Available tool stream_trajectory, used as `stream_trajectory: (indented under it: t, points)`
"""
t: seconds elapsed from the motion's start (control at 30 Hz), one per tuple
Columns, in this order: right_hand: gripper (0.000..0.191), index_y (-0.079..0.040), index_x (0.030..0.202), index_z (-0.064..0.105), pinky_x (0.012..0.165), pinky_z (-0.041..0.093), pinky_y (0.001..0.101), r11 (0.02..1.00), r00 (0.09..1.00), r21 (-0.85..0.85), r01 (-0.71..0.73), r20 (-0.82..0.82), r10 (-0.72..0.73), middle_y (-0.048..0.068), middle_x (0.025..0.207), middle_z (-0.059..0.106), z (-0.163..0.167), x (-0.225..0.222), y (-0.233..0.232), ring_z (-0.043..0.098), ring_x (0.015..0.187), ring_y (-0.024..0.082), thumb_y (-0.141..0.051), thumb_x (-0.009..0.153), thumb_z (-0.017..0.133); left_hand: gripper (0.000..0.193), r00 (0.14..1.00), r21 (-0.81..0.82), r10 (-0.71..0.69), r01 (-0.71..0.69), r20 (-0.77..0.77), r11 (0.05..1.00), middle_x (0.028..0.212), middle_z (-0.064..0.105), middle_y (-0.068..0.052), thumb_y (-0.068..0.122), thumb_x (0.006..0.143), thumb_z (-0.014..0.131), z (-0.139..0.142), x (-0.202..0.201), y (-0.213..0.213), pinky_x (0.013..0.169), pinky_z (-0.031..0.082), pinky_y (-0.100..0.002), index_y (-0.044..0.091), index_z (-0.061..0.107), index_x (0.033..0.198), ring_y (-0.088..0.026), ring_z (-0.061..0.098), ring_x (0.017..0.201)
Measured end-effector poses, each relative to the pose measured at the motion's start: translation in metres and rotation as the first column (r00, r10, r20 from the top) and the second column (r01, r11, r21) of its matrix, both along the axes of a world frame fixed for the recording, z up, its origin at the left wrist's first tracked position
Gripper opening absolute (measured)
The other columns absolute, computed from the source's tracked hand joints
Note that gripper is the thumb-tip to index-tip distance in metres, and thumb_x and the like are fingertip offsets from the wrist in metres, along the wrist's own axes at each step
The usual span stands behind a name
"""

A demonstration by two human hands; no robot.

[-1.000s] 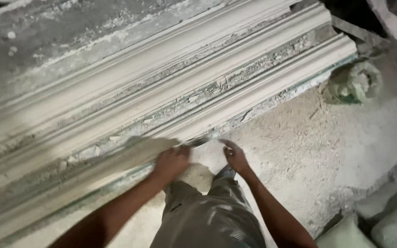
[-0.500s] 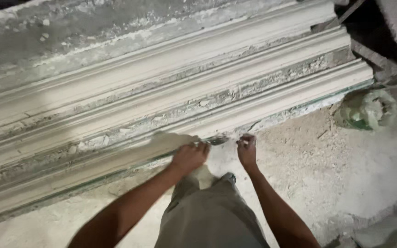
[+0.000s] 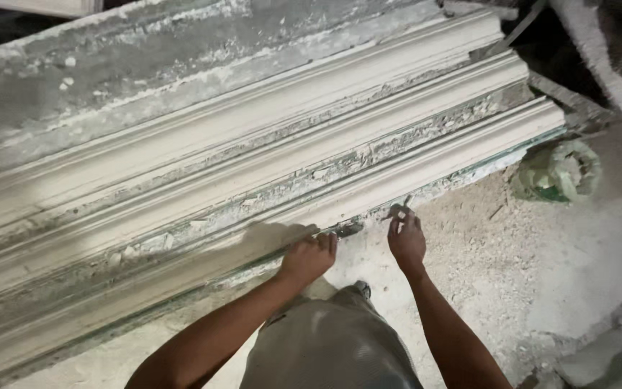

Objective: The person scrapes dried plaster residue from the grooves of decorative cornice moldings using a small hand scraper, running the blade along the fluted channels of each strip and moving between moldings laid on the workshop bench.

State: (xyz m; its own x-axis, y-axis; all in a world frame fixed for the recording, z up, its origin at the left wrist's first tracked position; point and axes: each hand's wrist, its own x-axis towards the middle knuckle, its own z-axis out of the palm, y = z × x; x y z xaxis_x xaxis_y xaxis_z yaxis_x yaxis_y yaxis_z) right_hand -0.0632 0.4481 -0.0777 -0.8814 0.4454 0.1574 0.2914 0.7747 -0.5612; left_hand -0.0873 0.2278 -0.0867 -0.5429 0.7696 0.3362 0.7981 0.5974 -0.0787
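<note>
Head view: long plaster moulding [image 3: 268, 166] lies on the floor [image 3: 541, 288], its long axis running lower left to upper right. Both hands work its near edge. Left hand [image 3: 309, 256] is curled, fingers pressed onto the edge. Right hand [image 3: 406, 238], just beside it, pinches a small dark piece [image 3: 399, 211]; what it is cannot be told. Green bundle [image 3: 559, 171] sits well apart, right.

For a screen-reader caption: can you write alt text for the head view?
Both hands, left hand and right hand, work at the near lower edge of a long plaster cornice moulding lying on a dusty floor. A crumpled green bag lies near its end.
</note>
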Motion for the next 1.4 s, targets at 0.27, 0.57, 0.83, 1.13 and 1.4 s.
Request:
stream_trajectory:
  t: [0.27,0.57,0.83,1.13,1.4]
  points:
    - [0.025,-0.009,0.123,0.06,0.075,0.057,0.0501,0.988,0.986,-0.023,0.153,-0.061,-0.154,0.018,0.096,0.075,-0.027,0.01,0.036,0.072,0.087,0.039,-0.024,0.103,0.061,0.031,0.926,0.254,0.001,-0.104,0.378,0.962,0.097,0.073,-0.016,0.014,0.092,0.063,0.015,-0.002,0.017,0.049,0.055,-0.044,0.003,0.067,0.121,-0.029,0.071,0.068]
    - [0.033,-0.005,0.097,0.072,0.077,0.057,0.0438,0.985,0.95,-0.154,0.072,0.311,-0.021,0.012,0.086,0.079,-0.069,0.032,0.027,0.075,0.081,0.032,-0.035,0.107,0.066,0.039,0.576,-0.155,0.308,-0.3,0.757,0.941,0.096,0.076,-0.012,0.03,0.104,0.055,0.034,0.01,-0.197,0.054,0.055,-0.039,0.018,0.059,0.141,-0.024,0.069,0.064]
    - [0.046,-0.003,0.146,0.043,0.072,0.061,0.0341,0.796,0.995,-0.597,-0.101,-0.052,0.087,0.019,0.102,0.073,-0.056,0.023,-0.011,0.076,0.083,0.022,-0.015,0.103,0.055,0.04,0.448,-0.376,0.473,-0.292,0.758,0.879,0.089,0.074,-0.01,0.033,0.106,0.044,0.044,0.029,-0.249,0.051,0.056,-0.035,0.025,0.056,0.143,-0.018,0.066,0.059]
    - [0.066,-0.009,0.16,0.024,0.074,0.061,0.0367,0.8,0.967,-0.594,-0.084,0.144,0.209,0.016,0.106,0.076,-0.024,0.019,-0.006,0.077,0.081,0.023,-0.015,0.101,0.052,0.026,0.81,0.096,0.169,-0.267,0.562,0.959,0.079,0.073,-0.02,0.011,0.093,0.055,0.006,-0.017,0.037,0.057,0.055,-0.051,0.002,0.067,0.114,-0.038,0.072,0.073]
    - [0.044,-0.002,0.144,0.047,0.075,0.061,0.0351,0.714,0.996,-0.694,0.091,0.061,-0.068,0.017,0.096,0.074,-0.028,0.089,0.067,0.072,0.081,0.017,-0.017,0.103,0.054,0.045,0.846,-0.041,0.151,-0.151,0.512,0.988,0.085,0.071,-0.022,0.006,0.092,0.056,0.018,-0.013,0.071,0.049,0.058,-0.048,0.005,0.06,0.136,-0.036,0.072,0.065]
